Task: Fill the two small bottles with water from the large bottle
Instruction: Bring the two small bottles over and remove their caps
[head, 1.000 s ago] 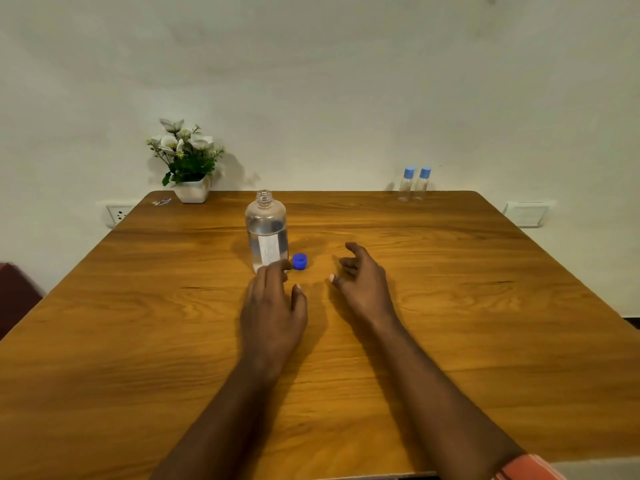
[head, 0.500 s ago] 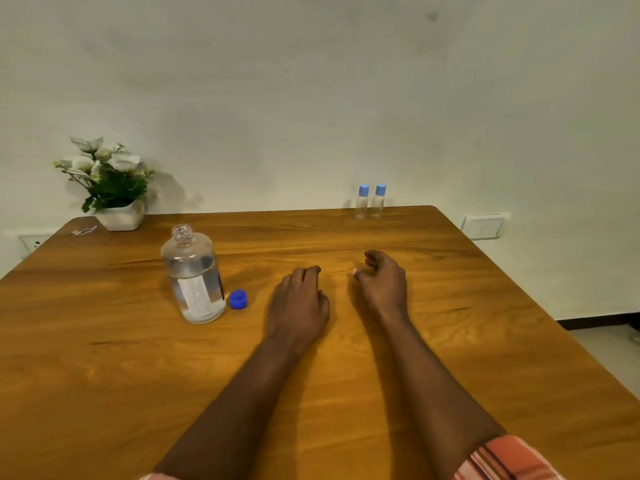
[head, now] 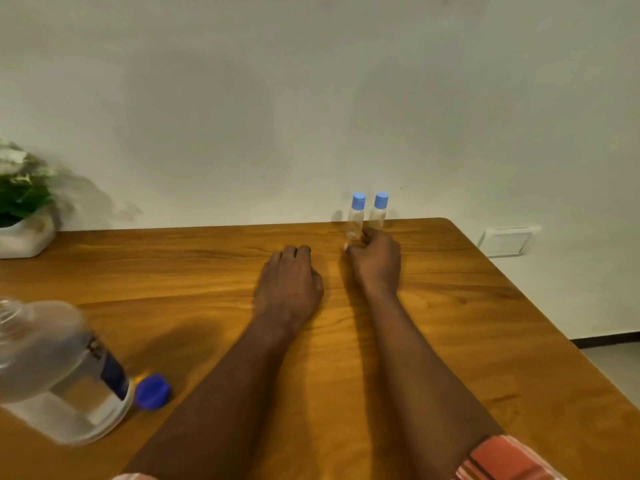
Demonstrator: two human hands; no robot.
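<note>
While the large bottle (head: 59, 372) stood uncapped at the near left beside its blue cap (head: 152, 391), the head view showed the fetching step: both arms stretched toward the two small bottles (head: 366, 216), capped, at the table's (head: 485, 306) far edge. Right hand (head: 375, 259), loosely curled and empty, was just short of them; left hand (head: 289, 285) lay knuckles-up, gripping nothing. Grasping and uncapping one likely came next.

two small bottles (head: 355, 220) (head: 379, 211), one large bottle (head: 52, 368), one blue cap (head: 152, 391), one potted plant (head: 22, 209)

Two small bottles (head: 366, 216) at table's (head: 450, 306) far edge; large bottle (head: 59, 372) near left; cap (head: 152, 391) just right of it.
</note>
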